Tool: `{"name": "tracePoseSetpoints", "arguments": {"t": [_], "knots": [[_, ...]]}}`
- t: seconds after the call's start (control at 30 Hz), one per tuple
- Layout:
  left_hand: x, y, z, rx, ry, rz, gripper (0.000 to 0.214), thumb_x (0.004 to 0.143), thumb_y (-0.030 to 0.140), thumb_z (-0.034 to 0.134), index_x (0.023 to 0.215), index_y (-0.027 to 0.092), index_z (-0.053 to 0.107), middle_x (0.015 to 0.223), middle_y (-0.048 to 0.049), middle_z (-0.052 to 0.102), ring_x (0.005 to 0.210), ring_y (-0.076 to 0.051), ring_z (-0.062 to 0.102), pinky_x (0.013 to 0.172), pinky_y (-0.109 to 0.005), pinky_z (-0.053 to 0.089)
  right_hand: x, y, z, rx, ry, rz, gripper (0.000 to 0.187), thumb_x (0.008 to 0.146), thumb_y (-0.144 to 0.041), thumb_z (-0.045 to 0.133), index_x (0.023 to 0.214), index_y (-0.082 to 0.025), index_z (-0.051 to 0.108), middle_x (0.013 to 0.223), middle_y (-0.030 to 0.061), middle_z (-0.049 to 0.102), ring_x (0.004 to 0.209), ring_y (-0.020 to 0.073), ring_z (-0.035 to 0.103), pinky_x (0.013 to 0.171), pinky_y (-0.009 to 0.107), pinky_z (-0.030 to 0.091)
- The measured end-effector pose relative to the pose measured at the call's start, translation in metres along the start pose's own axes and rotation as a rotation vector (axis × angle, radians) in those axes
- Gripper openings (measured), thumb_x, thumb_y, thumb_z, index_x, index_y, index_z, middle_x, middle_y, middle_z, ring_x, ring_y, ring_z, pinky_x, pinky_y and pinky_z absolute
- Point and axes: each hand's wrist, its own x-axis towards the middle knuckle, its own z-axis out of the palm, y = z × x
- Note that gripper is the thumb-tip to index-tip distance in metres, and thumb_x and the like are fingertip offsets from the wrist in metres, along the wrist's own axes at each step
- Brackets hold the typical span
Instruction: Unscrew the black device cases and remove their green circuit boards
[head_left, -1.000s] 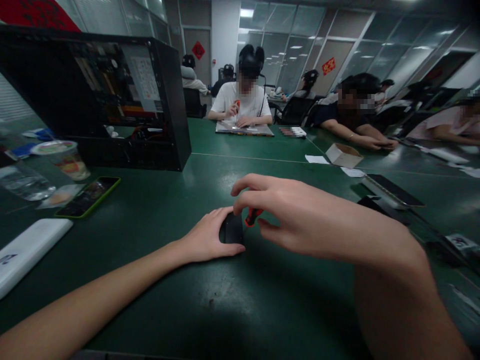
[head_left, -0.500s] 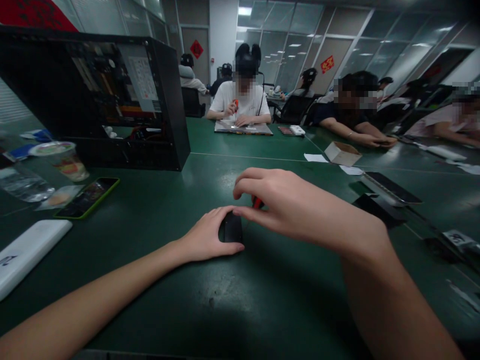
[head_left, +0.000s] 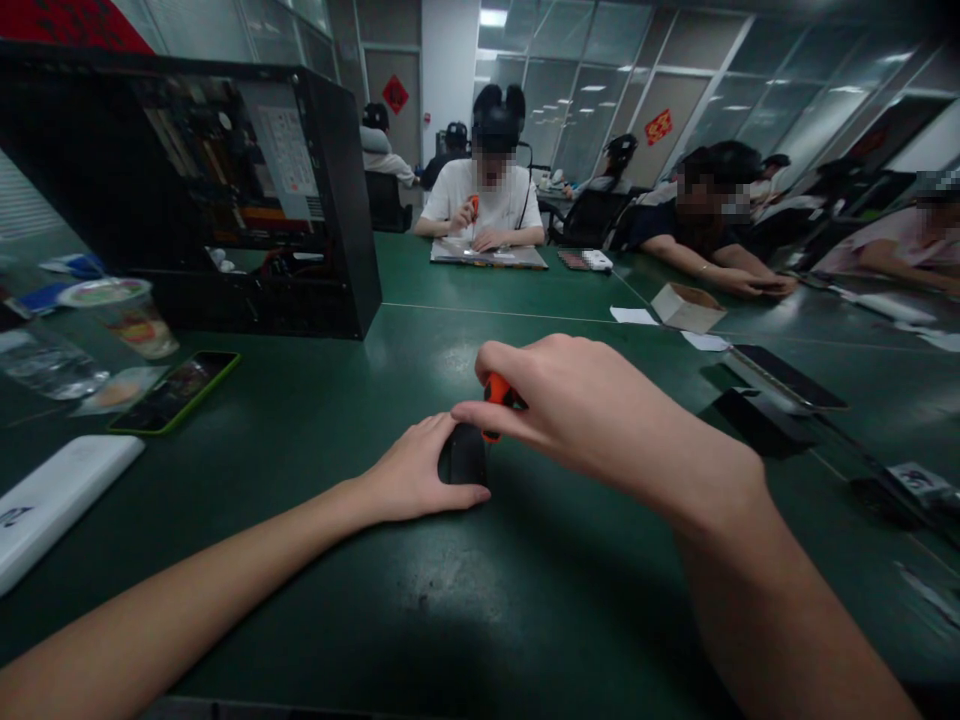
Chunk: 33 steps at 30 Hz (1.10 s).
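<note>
My left hand (head_left: 409, 472) rests on the green table (head_left: 315, 560) with thumb and fingers wrapped round a small black object (head_left: 465, 455), holding it in place. Just above it, my right hand (head_left: 577, 405) is closed round an orange-handled screwdriver (head_left: 495, 392), which points down onto the black object. The tool's tip is hidden behind my fingers.
An open black computer case (head_left: 187, 190) stands at the back left. Near it are a cup (head_left: 124, 318), a phone in a green case (head_left: 176, 392) and a white box (head_left: 52, 500). To the right are phones (head_left: 787, 375) and a cardboard box (head_left: 686, 308). Several people sit across the table.
My right hand has shifted slightly left and turned on the screwdriver, so more of the orange handle shows. My left hand and the black object have stayed put.
</note>
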Motion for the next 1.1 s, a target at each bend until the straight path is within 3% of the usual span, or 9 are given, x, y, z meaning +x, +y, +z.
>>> {"name": "tracePoseSetpoints", "arguments": {"t": [0.1,0.2,0.3,0.4,0.47,0.6,0.8,1.0,1.1], "knots": [[0.0,-0.003,0.001,0.016,0.018,0.018,0.085,0.073,0.056,0.083,0.143,0.022,0.049,0.141,-0.0137,0.058,0.126,-0.038,0.056,0.109,-0.053,0.045,-0.004,0.003,-0.002,-0.022,-0.009,-0.002,0.028,0.1,-0.044,0.054,0.093,-0.02,0.065,0.074,0.0046,0.065,0.063,0.0185,0.058,0.056,0.03,0.03],[-0.001,-0.005,0.002,0.023,0.027,0.017,0.089,0.072,0.058,0.082,0.145,0.023,0.047,0.143,-0.0137,0.057,0.128,-0.038,0.055,0.109,-0.053,0.045,-0.012,0.01,-0.006,0.088,-0.056,-0.1,0.006,0.093,-0.02,0.061,0.093,-0.021,0.066,0.094,0.0049,0.068,0.074,0.0162,0.061,0.062,0.029,0.036],[-0.001,-0.006,0.002,0.024,0.02,0.017,0.09,0.072,0.06,0.082,0.147,0.024,0.046,0.144,-0.0137,0.056,0.128,-0.038,0.055,0.109,-0.053,0.045,-0.014,0.013,-0.006,0.15,-0.074,-0.157,0.007,0.09,-0.018,0.064,0.094,-0.02,0.068,0.11,0.0062,0.067,0.083,0.017,0.063,0.068,0.029,0.04],[-0.001,-0.005,0.002,0.029,0.027,0.022,0.09,0.073,0.059,0.081,0.147,0.023,0.045,0.146,-0.0135,0.055,0.13,-0.038,0.054,0.111,-0.054,0.043,-0.009,0.013,-0.003,0.139,-0.035,-0.115,0.015,0.096,-0.031,0.061,0.098,-0.019,0.069,0.099,0.0072,0.069,0.083,0.0199,0.063,0.07,0.031,0.042],[-0.001,-0.004,0.001,0.032,0.027,0.013,0.091,0.073,0.059,0.082,0.148,0.023,0.045,0.146,-0.0137,0.055,0.13,-0.038,0.054,0.111,-0.054,0.043,-0.006,0.012,-0.001,0.137,-0.022,-0.114,0.014,0.097,-0.025,0.057,0.101,-0.018,0.069,0.098,0.0074,0.069,0.085,0.0203,0.064,0.071,0.031,0.043],[0.0,-0.002,0.001,0.03,0.02,0.016,0.09,0.072,0.056,0.083,0.147,0.023,0.046,0.145,-0.0136,0.055,0.13,-0.038,0.054,0.111,-0.054,0.043,-0.006,0.012,0.0,0.221,-0.041,-0.269,0.023,0.088,-0.01,0.062,0.106,-0.02,0.07,0.132,0.0091,0.062,0.108,0.0218,0.062,0.081,0.029,0.045],[0.0,-0.003,0.001,0.028,0.024,0.015,0.088,0.073,0.058,0.082,0.145,0.022,0.048,0.144,-0.0136,0.057,0.129,-0.038,0.055,0.11,-0.053,0.045,-0.001,0.011,0.002,0.193,0.025,-0.173,0.012,0.096,-0.019,0.059,0.099,-0.015,0.07,0.104,0.0086,0.069,0.086,0.0187,0.063,0.072,0.03,0.043],[0.0,0.0,0.0,0.027,0.023,0.005,0.081,0.072,0.057,0.082,0.138,0.021,0.053,0.137,-0.0143,0.06,0.123,-0.039,0.058,0.106,-0.056,0.047,-0.006,0.007,-0.005,0.372,-0.072,-0.344,0.033,0.084,0.0,0.057,0.107,-0.019,0.071,0.136,0.0082,0.06,0.113,0.0188,0.062,0.089,0.027,0.046],[0.0,0.0,0.0,0.002,0.028,0.023,0.082,0.071,0.054,0.083,0.139,0.023,0.052,0.141,-0.0132,0.059,0.126,-0.039,0.057,0.107,-0.055,0.046,-0.009,0.005,-0.007,0.299,-0.082,-0.228,0.015,0.091,-0.015,0.062,0.102,-0.018,0.072,0.116,0.009,0.07,0.098,0.0197,0.066,0.078,0.028,0.047]]}}
